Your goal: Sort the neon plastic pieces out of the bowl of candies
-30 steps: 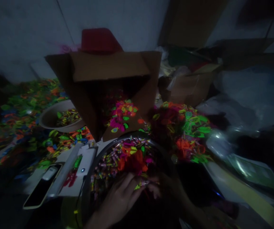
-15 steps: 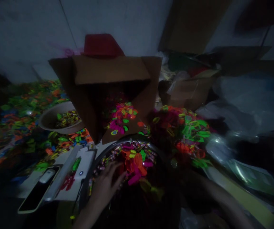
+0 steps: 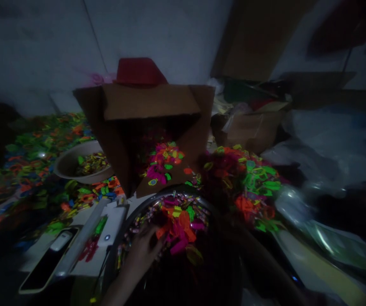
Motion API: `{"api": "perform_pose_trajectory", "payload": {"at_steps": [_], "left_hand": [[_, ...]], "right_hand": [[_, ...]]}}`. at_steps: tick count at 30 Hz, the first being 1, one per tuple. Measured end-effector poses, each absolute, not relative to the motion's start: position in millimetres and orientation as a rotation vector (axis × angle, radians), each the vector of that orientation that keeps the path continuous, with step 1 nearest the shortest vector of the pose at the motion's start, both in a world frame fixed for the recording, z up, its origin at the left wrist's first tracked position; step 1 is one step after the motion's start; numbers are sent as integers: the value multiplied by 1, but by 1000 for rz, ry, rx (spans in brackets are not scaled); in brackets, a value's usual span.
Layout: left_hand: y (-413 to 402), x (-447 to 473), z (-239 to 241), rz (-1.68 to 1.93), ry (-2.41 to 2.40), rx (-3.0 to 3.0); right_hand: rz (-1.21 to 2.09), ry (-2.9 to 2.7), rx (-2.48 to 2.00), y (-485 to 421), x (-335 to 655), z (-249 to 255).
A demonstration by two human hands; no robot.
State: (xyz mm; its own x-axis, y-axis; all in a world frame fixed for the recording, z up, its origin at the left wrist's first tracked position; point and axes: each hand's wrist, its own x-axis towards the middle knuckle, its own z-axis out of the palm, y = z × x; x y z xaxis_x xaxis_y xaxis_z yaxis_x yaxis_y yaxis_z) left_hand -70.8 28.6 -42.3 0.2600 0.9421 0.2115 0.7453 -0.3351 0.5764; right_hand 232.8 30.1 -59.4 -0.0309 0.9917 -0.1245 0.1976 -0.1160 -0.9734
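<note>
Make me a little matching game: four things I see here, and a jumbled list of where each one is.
Things:
1. Left hand
2. Red container
3. Phone
4. Pale bowl

Places:
A. Left of the open cardboard box
B. At the dark round basin
C. On top of that box
D. Under a small white device

Pairs: 1-B, 2-C, 3-D, 4-A

ok so two round basins, the big dark one (image 3: pixel 134 212) and the pale one (image 3: pixel 80 179). Two cardboard boxes I can make out, the tipped-open box (image 3: pixel 151 102) and the box at the back right (image 3: pixel 253 129). One red tub (image 3: pixel 141 71), one phone on the left (image 3: pixel 44 265) with one small white case (image 3: pixel 61 240) on it. Little plastic pieces (image 3: pixel 262 176)? lol, way too many to count.
</note>
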Motion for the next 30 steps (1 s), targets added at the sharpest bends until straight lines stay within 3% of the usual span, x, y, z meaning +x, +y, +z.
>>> {"api": "perform_pose_trajectory", "payload": {"at_steps": [5,13,30], "left_hand": [[13,-64,-24,731,1375,1688],[-1,-42,-18,1028,1334,1613],[-7,-42,-18,1236,1254,2204]], "right_hand": [[1351,-1502,-1368,12,181,-37],[1233,-1753,-1411,-9,153,11],[1148,-1887,-1247,-16,151,12]]}}
